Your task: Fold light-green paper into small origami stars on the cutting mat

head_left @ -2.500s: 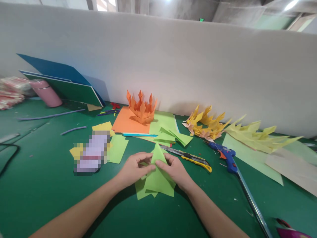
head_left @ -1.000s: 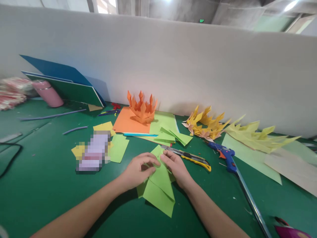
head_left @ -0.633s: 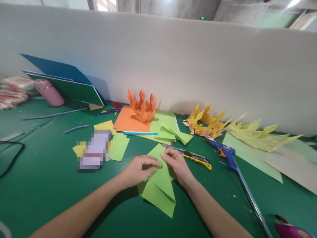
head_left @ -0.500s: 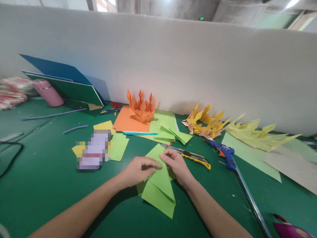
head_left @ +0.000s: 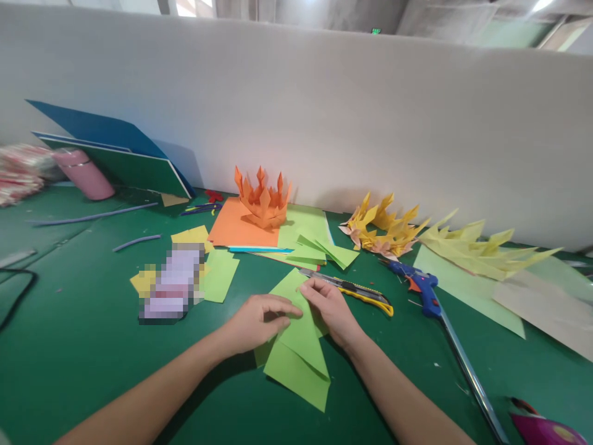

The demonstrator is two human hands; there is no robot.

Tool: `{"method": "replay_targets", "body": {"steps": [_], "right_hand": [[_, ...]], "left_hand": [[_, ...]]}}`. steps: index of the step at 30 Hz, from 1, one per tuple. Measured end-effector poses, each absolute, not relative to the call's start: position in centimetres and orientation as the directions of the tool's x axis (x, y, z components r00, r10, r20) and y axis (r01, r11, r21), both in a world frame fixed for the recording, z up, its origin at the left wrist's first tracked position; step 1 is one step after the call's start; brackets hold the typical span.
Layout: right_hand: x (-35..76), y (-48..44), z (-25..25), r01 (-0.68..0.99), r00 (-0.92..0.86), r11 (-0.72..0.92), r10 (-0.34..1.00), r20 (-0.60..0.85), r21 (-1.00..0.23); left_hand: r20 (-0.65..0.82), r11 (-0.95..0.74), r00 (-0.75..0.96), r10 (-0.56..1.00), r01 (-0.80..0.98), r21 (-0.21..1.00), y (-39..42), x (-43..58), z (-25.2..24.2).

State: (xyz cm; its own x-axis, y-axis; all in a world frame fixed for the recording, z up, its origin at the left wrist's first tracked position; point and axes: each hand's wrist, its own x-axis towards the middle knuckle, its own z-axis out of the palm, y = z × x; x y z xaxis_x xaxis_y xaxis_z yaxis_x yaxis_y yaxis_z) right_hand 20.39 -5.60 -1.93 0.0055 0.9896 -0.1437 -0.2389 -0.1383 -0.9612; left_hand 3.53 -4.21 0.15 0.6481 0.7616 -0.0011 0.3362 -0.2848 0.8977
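A light-green sheet of paper (head_left: 299, 334), partly folded, lies at an angle in front of me with its narrow end pointing away. My left hand (head_left: 266, 321) grips its left side, index finger stretched over the surface and thumb close to the edge. On the opposite side my right hand (head_left: 331, 309) pinches the paper near its top, fingers curled. More green paper shows beneath the folded sheet, though the hands cover part of it. Just beyond my right hand lies a yellow utility knife (head_left: 356, 290).
An orange paper crown (head_left: 265, 207) stands on coloured sheets at the back. Right of it are a yellow paper crown (head_left: 384, 225) and a pale-yellow spiky paper strip (head_left: 486, 250). A blue glue gun (head_left: 424, 287) with a long glue stick lies right. A pink bottle (head_left: 86, 173) leans far left.
Both hands keep nearly the same hold on the green paper. The view has shifted very slightly, with the background things a little further left.
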Motion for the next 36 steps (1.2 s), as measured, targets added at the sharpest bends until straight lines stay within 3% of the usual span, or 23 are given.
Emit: {"method": "replay_targets", "body": {"steps": [26, 33, 36], "right_hand": [[20.13, -5.67, -1.72, -0.264, 0.03, -0.15, 0.986, -0.163, -0.953], [20.06, -5.34, -1.71, -0.316, 0.013, -0.149, 0.987, -0.161, -0.937], [20.09, -5.38, -1.69, -0.217, -0.002, -0.135, 0.99, -0.138, -0.967]], "left_hand": [[-0.046, -0.346, 0.713, 0.699, 0.394, 0.852, -4.37, 3.51, 0.72], [-0.054, -0.249, 0.616, 0.786, 0.395, 0.884, -3.74, 3.16, 0.14], [0.0, -0.266, 0.56, 0.829, 0.393, 0.88, -3.45, 3.03, 0.01]]}}
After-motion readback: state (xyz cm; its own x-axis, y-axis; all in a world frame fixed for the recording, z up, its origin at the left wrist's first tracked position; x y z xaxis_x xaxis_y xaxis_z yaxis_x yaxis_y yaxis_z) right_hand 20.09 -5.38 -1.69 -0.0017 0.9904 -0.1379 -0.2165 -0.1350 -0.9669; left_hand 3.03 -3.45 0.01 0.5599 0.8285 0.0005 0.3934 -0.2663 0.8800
